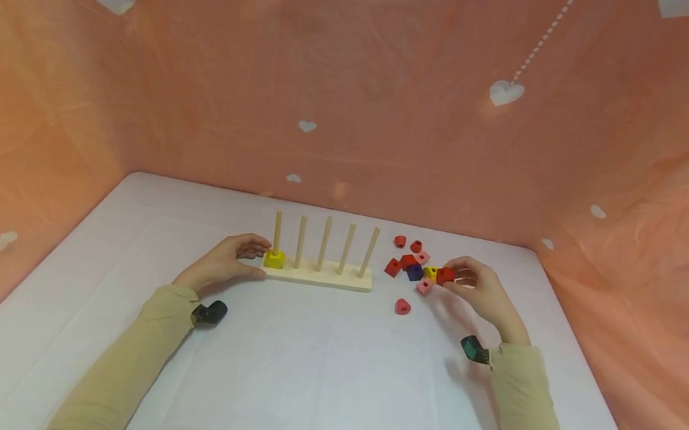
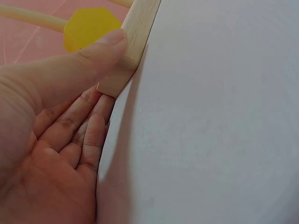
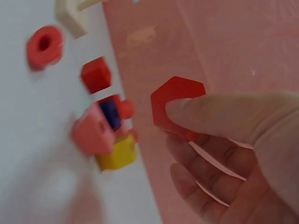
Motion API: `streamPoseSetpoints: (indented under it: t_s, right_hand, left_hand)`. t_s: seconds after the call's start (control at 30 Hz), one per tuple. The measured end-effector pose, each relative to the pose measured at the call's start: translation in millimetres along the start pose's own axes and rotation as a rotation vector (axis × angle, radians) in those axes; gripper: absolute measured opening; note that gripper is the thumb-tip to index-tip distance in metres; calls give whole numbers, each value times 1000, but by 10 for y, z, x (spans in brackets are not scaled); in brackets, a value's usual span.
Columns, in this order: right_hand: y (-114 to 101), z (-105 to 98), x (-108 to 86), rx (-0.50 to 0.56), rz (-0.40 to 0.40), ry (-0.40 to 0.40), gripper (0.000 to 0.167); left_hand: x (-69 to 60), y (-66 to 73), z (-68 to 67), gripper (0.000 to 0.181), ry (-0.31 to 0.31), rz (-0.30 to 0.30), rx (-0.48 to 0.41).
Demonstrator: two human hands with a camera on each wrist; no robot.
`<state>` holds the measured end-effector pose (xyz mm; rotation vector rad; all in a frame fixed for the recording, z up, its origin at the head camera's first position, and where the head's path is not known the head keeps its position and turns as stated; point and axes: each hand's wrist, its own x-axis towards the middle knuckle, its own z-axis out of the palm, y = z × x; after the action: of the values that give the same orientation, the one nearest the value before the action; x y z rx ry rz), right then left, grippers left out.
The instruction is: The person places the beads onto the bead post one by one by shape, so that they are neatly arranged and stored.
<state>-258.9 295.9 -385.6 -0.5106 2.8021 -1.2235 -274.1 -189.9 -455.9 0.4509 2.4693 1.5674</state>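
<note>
A pale wooden peg stand (image 1: 318, 277) with several upright pegs lies on the table. At its left end my left hand (image 1: 222, 262) holds the base, the thumb on the near side and the fingers behind. A yellow bead (image 1: 275, 259) sits at the bottom of the leftmost peg; the left wrist view shows this yellow bead (image 2: 91, 28) close to the thumb. Between thumb and fingers, my right hand (image 1: 483, 291) pinches a red six-sided bead (image 3: 180, 88). In the right wrist view it is held up off the table, near the loose beads.
Right of the stand lie several loose beads, among them a dark blue bead (image 1: 415, 272), a yellow bead (image 1: 431, 273) and a pink bead (image 1: 424, 286). One red bead (image 1: 403, 307) lies nearer to me. An orange-pink curtain (image 1: 361, 86) hangs behind the white-covered table (image 1: 310, 377).
</note>
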Motion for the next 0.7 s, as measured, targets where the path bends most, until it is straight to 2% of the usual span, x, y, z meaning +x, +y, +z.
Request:
streamPoseSetpoints:
  t_s: [0.37,0.7]
  right_hand:
    - [-437,-10,253,99,-77,-1,34]
    - [-894,113,510,195,-209,4,31]
  left_hand:
    - [-26,-6,-14,60,14,-12,10]
    - [-13,-9,-6,59,10,-8,-1]
